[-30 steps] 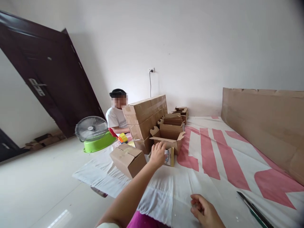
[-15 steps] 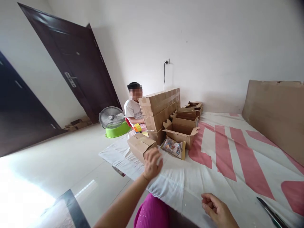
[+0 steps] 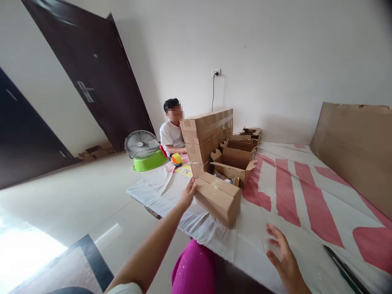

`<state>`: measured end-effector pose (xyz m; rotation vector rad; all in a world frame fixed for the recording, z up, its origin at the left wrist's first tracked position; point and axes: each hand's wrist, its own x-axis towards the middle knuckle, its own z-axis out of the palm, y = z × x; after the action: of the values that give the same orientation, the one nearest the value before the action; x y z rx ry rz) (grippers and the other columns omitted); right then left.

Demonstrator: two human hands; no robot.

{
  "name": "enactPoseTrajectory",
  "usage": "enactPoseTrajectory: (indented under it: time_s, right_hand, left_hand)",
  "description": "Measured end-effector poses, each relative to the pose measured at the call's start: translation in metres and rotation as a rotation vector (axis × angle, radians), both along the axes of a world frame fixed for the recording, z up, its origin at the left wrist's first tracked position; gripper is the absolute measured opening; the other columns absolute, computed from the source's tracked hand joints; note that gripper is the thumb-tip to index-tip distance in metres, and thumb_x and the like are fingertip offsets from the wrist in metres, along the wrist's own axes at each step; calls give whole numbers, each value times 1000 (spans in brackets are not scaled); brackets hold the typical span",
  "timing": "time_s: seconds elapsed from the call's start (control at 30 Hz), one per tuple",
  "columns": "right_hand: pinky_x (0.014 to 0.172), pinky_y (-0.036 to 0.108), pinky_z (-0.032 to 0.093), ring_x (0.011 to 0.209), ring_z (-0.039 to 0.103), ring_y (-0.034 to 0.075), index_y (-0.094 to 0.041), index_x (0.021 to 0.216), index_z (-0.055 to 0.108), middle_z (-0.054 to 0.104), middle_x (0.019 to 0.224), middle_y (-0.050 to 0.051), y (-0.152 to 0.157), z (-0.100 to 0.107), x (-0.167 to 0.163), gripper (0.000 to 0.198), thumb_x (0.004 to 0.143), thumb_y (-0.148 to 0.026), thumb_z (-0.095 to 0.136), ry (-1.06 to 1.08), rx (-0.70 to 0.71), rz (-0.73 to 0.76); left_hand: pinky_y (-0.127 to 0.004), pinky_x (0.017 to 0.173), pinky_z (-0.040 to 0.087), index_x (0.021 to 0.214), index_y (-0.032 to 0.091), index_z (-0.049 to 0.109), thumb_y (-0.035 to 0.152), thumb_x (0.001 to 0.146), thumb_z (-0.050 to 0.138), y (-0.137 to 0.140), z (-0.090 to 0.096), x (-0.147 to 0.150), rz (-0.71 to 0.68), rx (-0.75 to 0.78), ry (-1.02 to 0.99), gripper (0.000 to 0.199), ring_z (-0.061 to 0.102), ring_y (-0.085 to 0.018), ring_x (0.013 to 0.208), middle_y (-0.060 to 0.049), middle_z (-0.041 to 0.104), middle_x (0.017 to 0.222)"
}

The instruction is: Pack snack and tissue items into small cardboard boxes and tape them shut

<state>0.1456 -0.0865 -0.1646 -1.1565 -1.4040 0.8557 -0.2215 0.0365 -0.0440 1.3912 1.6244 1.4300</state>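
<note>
A closed brown cardboard box (image 3: 219, 200) lies near the front edge of the cloth-covered table. My left hand (image 3: 189, 192) grips its left end, with the fingers partly hidden behind the cardboard. To the right of the box, my right hand (image 3: 283, 255) hovers over the cloth, fingers apart and nothing in them. Behind the box, a printed snack packet (image 3: 223, 176) is mostly covered from view. An open cardboard box (image 3: 232, 167) with raised flaps stands just behind that packet.
Taped cartons (image 3: 202, 141) are stacked at the back, with more open boxes beside them. A person (image 3: 171, 136) sits behind the stack, near an orange tape dispenser (image 3: 177, 159). A dark pointed blade (image 3: 339, 263) lies at lower right. A large cardboard sheet (image 3: 352, 151) stands at right.
The closed box has moved right and turned, now covering most of the snack packet. My left hand has shifted to its left end. My right hand has lifted and spread its fingers.
</note>
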Motion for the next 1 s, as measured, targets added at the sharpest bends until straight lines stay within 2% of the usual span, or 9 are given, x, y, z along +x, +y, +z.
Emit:
enactPoseTrajectory:
  time_s: [0.07,0.13,0.23,0.3,0.33,0.47,0.7,0.9,1.0]
  right_hand:
    - [108,51,34,134,38,35,-24,144,35,38,149,14,-3,8,2,90,70,-66,65,16,131,-111]
    - [110,55,28,137,32,37,-25,148,27,32,152,14,-6,12,10,99,68,-64,69,60,152,-247]
    - [108,57,30,132,40,36,-25,147,30,40,147,13,-8,11,30,89,73,-58,68,229,82,-376]
    - [105,56,34,125,47,34,-25,142,37,49,140,12,-9,7,44,80,75,-58,65,327,52,-374]
    - [103,55,36,123,49,33,-25,140,40,52,137,11,-9,5,48,78,74,-58,66,343,47,-376]
    - [100,54,40,122,49,33,-26,134,46,56,132,10,-12,-1,53,78,68,-58,71,339,6,-386]
    - [92,57,46,120,51,35,-29,133,46,56,133,10,-15,8,44,81,64,-62,72,383,-68,-383]
    - [93,56,46,122,51,34,-31,138,40,58,132,9,-13,10,42,82,69,-67,65,316,-31,-357]
    - [90,57,48,122,50,36,-31,141,36,55,135,10,-12,8,43,85,70,-70,63,308,-59,-338]
  left_hand:
    - [-35,84,45,89,20,64,65,72,62,-18,-19,49,-144,4,-67,48,58,-24,89,-4,65,86]
    - [-32,79,46,81,20,64,72,70,60,-34,-33,96,-279,-11,-155,53,58,-21,82,-4,65,81]
    - [-30,66,46,72,18,61,82,76,35,-45,-46,146,-381,-62,-325,69,56,-18,68,-5,61,70]
    - [-28,55,42,66,18,57,82,78,20,-42,-52,163,-394,-117,-442,75,51,-14,55,-3,55,60]
    - [-26,51,39,64,18,54,81,79,21,-40,-56,168,-389,-142,-494,73,48,-13,50,-2,52,56]
    - [-22,47,35,64,19,49,69,74,47,-35,-70,168,-322,-202,-636,51,44,-9,45,3,48,54]
    - [-21,60,44,82,18,59,30,72,58,-36,-69,153,-302,-179,-637,15,59,-11,67,-1,61,77]
    - [-28,77,48,95,19,70,8,68,57,-42,-59,146,-413,-200,-468,31,63,-16,85,-5,71,93]
    - [-31,84,50,104,21,70,4,69,53,-49,-51,135,-536,-145,-275,43,65,-20,95,-6,72,104]
